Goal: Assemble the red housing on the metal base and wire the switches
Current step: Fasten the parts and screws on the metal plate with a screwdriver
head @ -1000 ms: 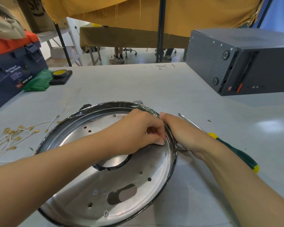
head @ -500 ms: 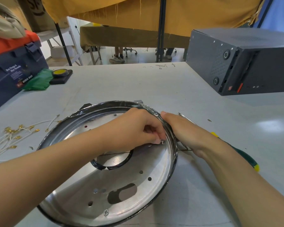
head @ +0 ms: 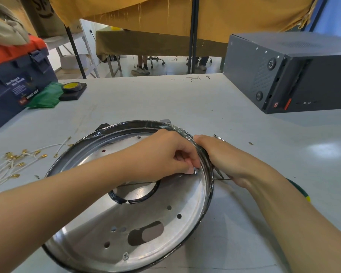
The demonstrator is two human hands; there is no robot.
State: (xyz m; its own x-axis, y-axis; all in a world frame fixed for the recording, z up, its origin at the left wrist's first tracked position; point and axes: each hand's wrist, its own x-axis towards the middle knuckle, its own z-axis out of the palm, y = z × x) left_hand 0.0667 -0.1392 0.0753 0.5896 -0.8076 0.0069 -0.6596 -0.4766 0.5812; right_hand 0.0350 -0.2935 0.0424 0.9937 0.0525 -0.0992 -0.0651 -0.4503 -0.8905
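Fastening step under way: left hand (head: 165, 154) pinches a small screw (head: 195, 170) at the right inner wall of the metal base (head: 98, 229), lying mid-table. Right hand (head: 222, 156) grips the outer rim; finger positions hidden. Next, probably: seat the screw, fetch the screwdriver (head: 298, 191).

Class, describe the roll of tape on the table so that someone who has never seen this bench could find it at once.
Start at the blue toolbox with the orange lid at the table's far left. Just right of it lies a green bag, and beside that the tape sits on a black block. It is the only round, yellow-topped thing there.
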